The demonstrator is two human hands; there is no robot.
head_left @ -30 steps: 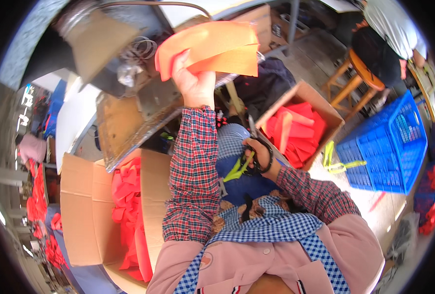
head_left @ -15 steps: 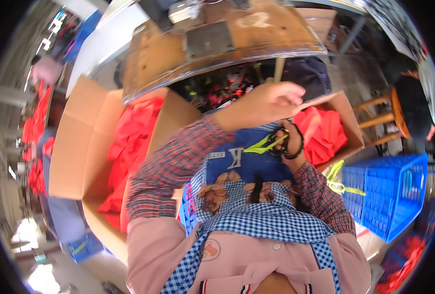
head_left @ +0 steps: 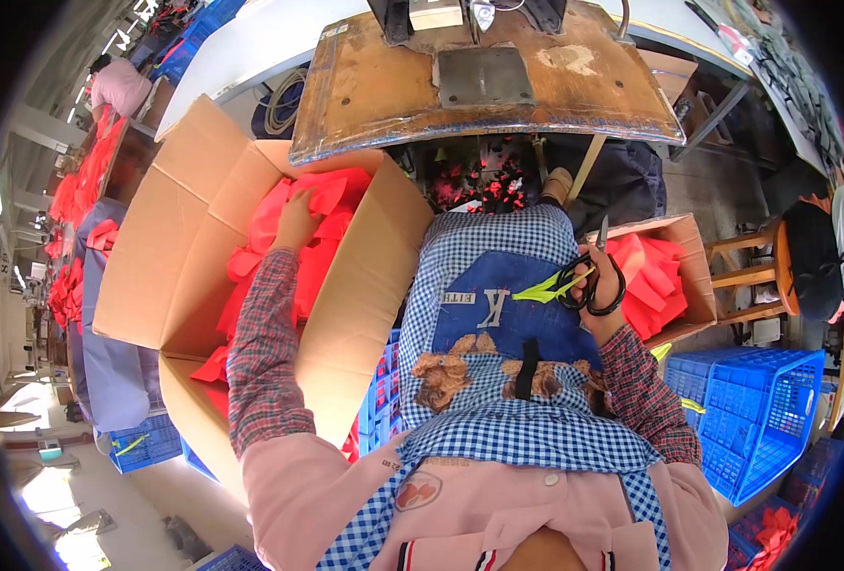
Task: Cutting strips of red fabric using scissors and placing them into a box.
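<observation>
A person in a pink top and a blue-and-white checked apron (head_left: 498,455) sits between two cartons, the left hand (head_left: 296,221) deep in a tall, open-flapped brown cardboard box (head_left: 374,285) and laid on a heap of bright red cloth pieces (head_left: 341,190); whether that grip has closed on any of the fabric cannot be told. The right hand (head_left: 605,284), above the lap, has its grip wrapped around a pair of black-handled metal scissors (head_left: 603,234), blades pointing away from the body, with a yellow-green ribbon (head_left: 538,291) trailing from the handles over the apron's dark blue panel (head_left: 474,328). Just beyond the right hand, a smaller brown cardboard box (head_left: 702,276) holds more red fabric (head_left: 648,281). Ahead of the person stands a worn brown wooden worktop (head_left: 384,90) with a grey metal plate (head_left: 484,76) set into it. At right, a blue plastic crate (head_left: 755,409) lies near a wooden stool (head_left: 772,271), while another person in pink (head_left: 119,88) bends over red material at upper left.
</observation>
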